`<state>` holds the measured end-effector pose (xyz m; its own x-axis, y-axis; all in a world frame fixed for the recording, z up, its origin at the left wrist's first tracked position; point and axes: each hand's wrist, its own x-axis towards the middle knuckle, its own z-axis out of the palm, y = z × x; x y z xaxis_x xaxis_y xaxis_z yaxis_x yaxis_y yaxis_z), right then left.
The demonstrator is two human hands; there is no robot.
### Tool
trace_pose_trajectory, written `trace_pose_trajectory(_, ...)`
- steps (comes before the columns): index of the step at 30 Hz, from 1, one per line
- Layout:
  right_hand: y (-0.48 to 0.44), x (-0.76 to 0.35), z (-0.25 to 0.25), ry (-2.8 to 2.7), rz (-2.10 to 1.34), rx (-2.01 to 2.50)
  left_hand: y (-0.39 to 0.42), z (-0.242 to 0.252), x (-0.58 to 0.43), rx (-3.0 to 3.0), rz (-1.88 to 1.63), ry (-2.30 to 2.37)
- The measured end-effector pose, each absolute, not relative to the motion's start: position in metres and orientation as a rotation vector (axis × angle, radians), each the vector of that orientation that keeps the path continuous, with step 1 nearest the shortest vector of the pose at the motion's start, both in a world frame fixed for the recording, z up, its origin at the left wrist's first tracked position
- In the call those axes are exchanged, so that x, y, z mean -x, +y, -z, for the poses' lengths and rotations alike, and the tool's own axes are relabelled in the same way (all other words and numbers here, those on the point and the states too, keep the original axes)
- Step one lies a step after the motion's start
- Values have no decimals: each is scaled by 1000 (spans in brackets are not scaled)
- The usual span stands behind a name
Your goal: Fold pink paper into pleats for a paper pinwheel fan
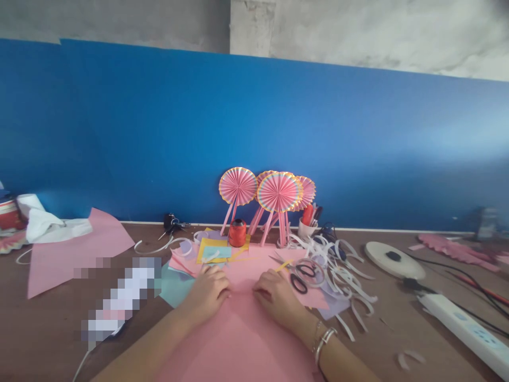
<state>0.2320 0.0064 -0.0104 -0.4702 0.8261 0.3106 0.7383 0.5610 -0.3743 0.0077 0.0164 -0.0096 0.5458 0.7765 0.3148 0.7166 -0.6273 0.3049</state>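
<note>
A large pink paper sheet lies on the brown table in front of me. My left hand rests on its far edge with fingers curled down, pinching or pressing the paper. My right hand, a bracelet at the wrist, does the same a little to the right. The two hands sit close together, a narrow gap between them. Black-handled scissors lie just right of my right hand.
Several pink pleated paper fans stand against the blue wall, with a red ribbon spool and a white pen cup. White paper strips lie scattered on the right. A power strip, white disc and another pink sheet lie around.
</note>
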Motion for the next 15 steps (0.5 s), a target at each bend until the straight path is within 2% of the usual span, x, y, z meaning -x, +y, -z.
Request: trace_pose_trajectory(15,-1,-244,3,-2601,-98,1171,16,12,-1,-2966,-571,1077)
